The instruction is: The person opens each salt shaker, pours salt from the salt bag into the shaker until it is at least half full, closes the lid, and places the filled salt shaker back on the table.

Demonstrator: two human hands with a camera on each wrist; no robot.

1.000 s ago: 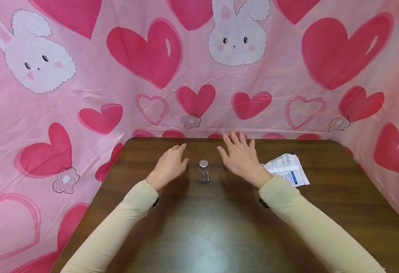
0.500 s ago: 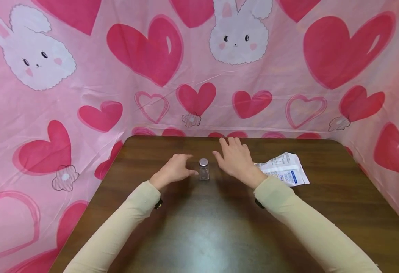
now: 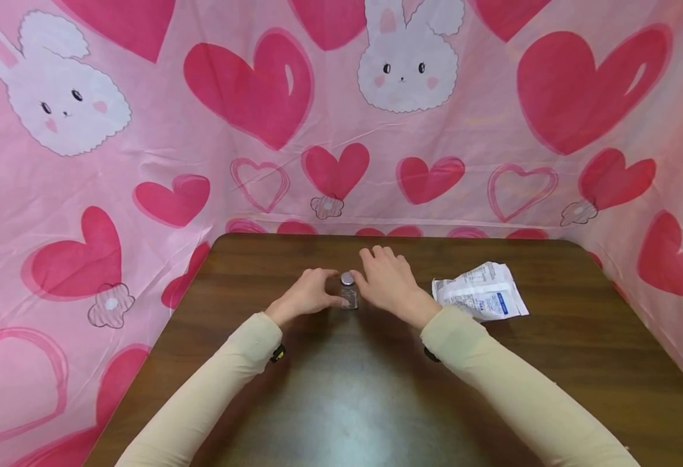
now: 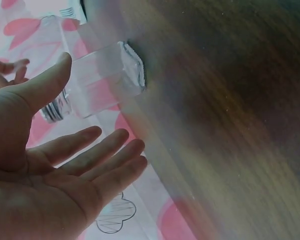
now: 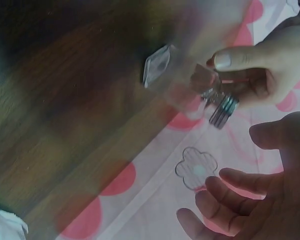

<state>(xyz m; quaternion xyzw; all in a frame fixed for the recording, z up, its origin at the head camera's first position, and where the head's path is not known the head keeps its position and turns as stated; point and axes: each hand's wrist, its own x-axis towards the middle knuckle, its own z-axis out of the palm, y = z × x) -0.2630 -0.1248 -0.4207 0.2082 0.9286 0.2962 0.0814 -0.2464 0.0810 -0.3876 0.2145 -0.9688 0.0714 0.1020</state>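
A small clear glass shaker [image 3: 349, 299] with a silvery screw cap stands upright on the table between my two hands. From the left, my left hand [image 3: 305, 295] reaches toward it, thumb and fingers spread on either side of the glass. In the left wrist view the thumb overlaps the shaker [image 4: 97, 82], while the fingers stretch out loosely and do not curl round it. Close by on the right is my right hand [image 3: 390, 279], its thumb near the cap. The right wrist view has those fingers loosely bent, with a gap to the shaker [image 5: 182, 97].
A white printed packet [image 3: 484, 292] lies on the brown wooden table [image 3: 341, 383], right of my right hand. Behind the table and along both sides hangs a pink cloth [image 3: 329, 117] with hearts and rabbits.
Both hands have closed in on the shaker, the left moving right and the right moving left and nearer. The shaker stays in place. More of the packet shows now.
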